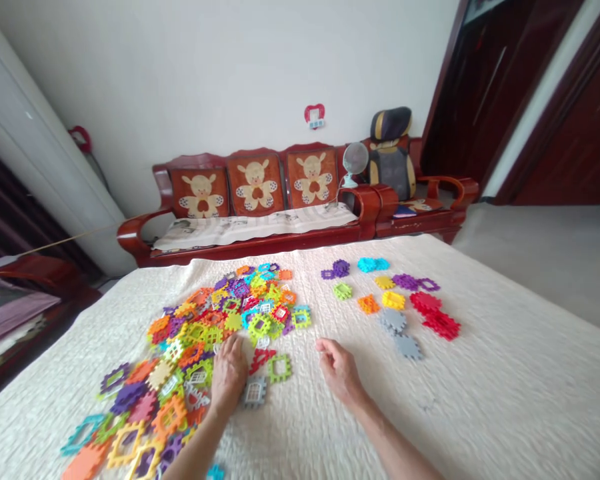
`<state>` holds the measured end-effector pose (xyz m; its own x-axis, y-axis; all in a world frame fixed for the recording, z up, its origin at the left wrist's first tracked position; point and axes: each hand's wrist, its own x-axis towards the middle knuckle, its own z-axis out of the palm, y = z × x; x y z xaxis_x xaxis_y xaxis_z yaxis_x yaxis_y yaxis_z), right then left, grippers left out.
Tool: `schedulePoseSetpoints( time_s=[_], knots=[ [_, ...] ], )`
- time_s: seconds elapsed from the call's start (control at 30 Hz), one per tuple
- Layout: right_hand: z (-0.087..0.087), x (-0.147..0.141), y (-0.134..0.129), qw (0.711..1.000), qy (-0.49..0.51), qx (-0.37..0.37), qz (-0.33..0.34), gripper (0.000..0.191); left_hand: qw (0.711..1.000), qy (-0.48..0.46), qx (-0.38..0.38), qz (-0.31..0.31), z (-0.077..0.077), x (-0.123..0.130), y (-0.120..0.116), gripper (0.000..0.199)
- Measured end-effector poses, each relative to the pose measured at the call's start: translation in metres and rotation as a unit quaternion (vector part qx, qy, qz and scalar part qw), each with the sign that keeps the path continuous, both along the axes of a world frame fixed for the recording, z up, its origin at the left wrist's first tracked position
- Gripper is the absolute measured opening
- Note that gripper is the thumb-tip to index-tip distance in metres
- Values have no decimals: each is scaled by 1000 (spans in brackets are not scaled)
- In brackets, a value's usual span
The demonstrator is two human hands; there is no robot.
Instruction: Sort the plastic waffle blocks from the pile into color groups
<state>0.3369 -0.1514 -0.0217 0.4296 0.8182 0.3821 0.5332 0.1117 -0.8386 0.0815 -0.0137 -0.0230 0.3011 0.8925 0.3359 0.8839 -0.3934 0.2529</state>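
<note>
My left hand (230, 375) rests on the right edge of a big heap of coloured plastic puzzle-like pieces (195, 333), fingers bent downward; whether it grips a piece is hidden. Just right of it lie a grey piece with a window (254, 392), a red piece (263, 360) and a green square frame (279, 368). My right hand (340, 371) is over the bare cloth between the heap and the small sorted groups, its fingers curled together; anything inside them is too small to make out. Nearest to it on the right are grey pieces (408, 345).
Small piles stand at the right: red (434, 316), purple (341, 268), blue (373, 265), yellow (394, 300), orange (369, 305) and green (343, 291). The pieces lie on a cream quilted cloth (505, 373). Beyond is a wooden sofa (260, 245) with a small fan (355, 160).
</note>
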Motion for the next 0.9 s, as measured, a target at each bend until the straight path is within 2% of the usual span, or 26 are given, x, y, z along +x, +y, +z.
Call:
schedulePoseSetpoints(
  time_s=[0.43,0.7,0.9],
  knots=[
    [11,2,-3,1000,-5,-28,9,30,998,-33,-53,19,9,6,-7,44],
    [10,4,-4,999,-13,-45,6,32,996,-40,-71,24,18,10,-12,45],
    [12,4,-5,998,-19,-52,2,33,995,-37,-83,32,17,11,-11,47]
  ],
)
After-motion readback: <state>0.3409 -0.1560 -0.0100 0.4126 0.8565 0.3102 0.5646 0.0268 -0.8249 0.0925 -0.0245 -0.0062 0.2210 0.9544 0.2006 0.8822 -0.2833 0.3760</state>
